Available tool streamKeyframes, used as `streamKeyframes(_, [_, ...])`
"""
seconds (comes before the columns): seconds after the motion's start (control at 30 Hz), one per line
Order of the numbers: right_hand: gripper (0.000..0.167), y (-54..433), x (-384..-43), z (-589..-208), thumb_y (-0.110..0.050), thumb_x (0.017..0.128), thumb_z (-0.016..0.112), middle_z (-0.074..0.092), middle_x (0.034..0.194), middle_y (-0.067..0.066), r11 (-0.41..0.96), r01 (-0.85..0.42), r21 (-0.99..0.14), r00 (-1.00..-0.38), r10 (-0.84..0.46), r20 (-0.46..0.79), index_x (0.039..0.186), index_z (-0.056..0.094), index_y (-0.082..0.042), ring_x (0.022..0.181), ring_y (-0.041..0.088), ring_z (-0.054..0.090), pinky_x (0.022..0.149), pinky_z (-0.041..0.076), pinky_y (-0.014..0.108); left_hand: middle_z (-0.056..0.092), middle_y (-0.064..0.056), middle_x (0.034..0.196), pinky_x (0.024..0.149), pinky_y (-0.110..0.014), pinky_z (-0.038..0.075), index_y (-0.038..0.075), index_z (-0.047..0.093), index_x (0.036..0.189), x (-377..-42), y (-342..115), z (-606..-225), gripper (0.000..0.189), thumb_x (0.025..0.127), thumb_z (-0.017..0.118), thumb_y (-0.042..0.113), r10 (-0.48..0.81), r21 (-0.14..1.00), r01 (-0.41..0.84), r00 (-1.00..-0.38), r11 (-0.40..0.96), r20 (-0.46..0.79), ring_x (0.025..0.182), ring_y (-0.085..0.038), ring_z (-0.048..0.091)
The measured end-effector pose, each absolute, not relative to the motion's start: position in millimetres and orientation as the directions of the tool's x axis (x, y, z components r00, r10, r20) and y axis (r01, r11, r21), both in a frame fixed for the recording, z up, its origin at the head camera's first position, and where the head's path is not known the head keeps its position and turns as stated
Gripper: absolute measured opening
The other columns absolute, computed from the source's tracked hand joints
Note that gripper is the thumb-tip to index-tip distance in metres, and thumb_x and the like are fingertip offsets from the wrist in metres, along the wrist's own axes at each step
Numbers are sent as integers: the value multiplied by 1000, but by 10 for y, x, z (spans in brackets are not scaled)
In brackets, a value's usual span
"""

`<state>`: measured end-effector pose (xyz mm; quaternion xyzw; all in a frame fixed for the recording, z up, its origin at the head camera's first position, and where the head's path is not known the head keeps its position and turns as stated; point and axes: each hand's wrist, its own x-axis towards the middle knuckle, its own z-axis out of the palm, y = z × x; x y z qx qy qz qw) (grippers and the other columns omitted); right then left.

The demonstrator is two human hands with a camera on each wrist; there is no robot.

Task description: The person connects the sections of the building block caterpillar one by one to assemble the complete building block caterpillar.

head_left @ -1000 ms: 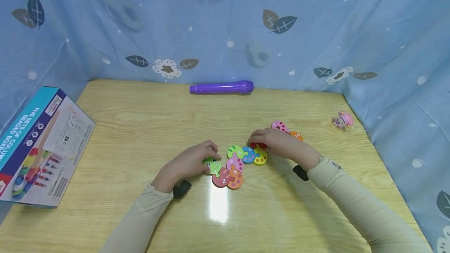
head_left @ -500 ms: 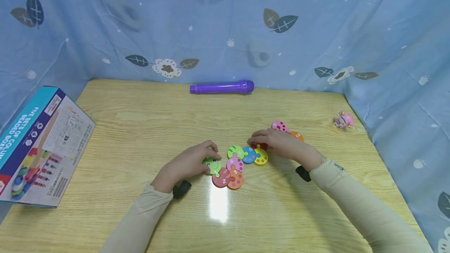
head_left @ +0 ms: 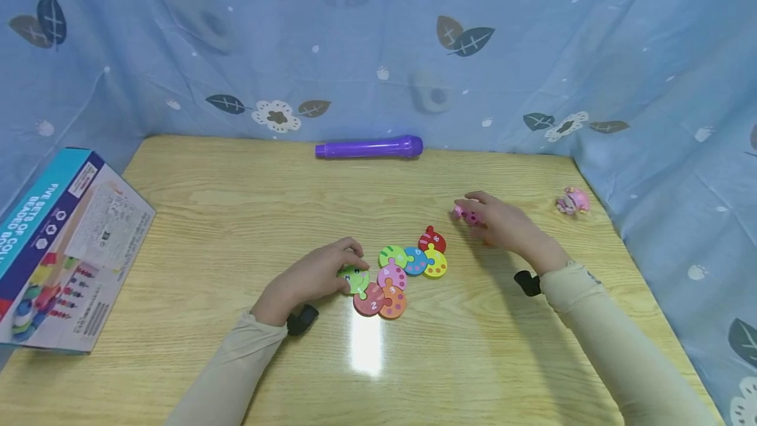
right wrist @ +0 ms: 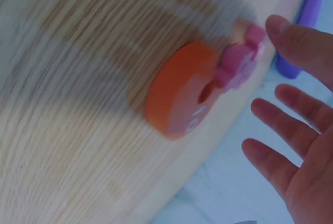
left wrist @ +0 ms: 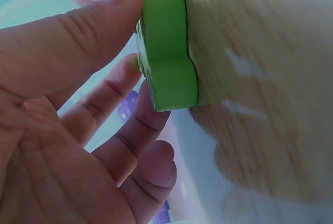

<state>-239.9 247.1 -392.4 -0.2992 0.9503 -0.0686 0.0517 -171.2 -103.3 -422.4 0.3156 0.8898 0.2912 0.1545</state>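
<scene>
A row of joined wooden caterpillar puzzle pieces lies on the table, from the green head piece (head_left: 356,279) numbered 1 to the red piece (head_left: 432,240) numbered 8. My left hand (head_left: 316,275) holds the head piece, thumb on its near side and fingertips at its far edge in the left wrist view. Over a pink piece (right wrist: 239,63) my right hand (head_left: 505,222) hovers with its fingers spread. Beside that pink piece lies an orange puzzle piece (right wrist: 182,91), mostly hidden by the hand in the head view. The right fingertips appear apart from both.
A purple toy microphone (head_left: 369,148) lies along the back edge. A cardboard toy box (head_left: 77,255) stands at the left, and a small pink figurine (head_left: 572,200) sits at the far right. Blue patterned cloth (head_left: 378,51) hangs behind the wooden table (head_left: 254,189).
My right hand has left the red piece and moved right and away from me, to the pink and orange pieces. The left hand stays on the green head piece.
</scene>
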Motion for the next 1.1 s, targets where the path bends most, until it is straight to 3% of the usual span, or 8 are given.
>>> streamKeyframes(0.3, [43, 2512, -2474, -4097, 1, 88, 56, 52, 118, 19, 802, -582, -134, -803, -593, -57, 129, 53, -10, 92, 32, 58, 75, 49, 45, 50, -2, 118, 90, -34, 43, 10, 67, 112, -1699, -1021, -4209, 41, 72, 76, 4, 660, 617, 479, -745, 625, -90, 103, -18, 52])
streamKeyframes(0.53, [33, 2445, -2513, -4135, 2, 87, 57, 56, 105, 14, 772, -626, -109, -777, -629, 13, 118, 59, -9, 87, 28, 57, 72, 50, 42, 50, -1, 117, 90, -35, 43, 10, 68, 111, -1699, -1036, -4197, 40, 72, 75, 4, 655, 618, 474, -750, 627, -90, 104, -18, 52])
streamKeyframes(0.7, [34, 2324, -2511, -4078, -2, 86, 61, 57, 104, 13, 771, -631, -86, -775, -631, 30, 119, 60, -10, 85, 27, 59, 70, 51, 41, 49, -1, 117, 90, -35, 43, 10, 68, 111, -1692, -1043, -4191, 40, 72, 75, 3, 653, 622, 469, -752, 627, -92, 103, -19, 52])
streamKeyframes(0.83, [36, 2182, -2495, -4014, -3, 84, 64, 58, 103, 11, 734, -675, -79, -738, -670, 77, 119, 61, -11, 78, 24, 60, 62, 51, 39, 50, -2, 117, 90, -35, 43, 10, 68, 111, -1692, -1044, -4187, 41, 72, 75, 3, 649, 625, 462, -755, 629, -96, 104, -19, 52])
streamKeyframes(1.1, [33, 2013, -2471, -4035, -7, 84, 65, 56, 105, 13, 658, -745, -110, -667, -741, 77, 117, 62, -11, 77, 21, 60, 68, 53, 35, 49, -1, 118, 91, -34, 43, 11, 68, 111, -1702, -1039, -4195, 40, 72, 75, 3, 649, 621, 459, -753, 636, -108, 103, -18, 51])
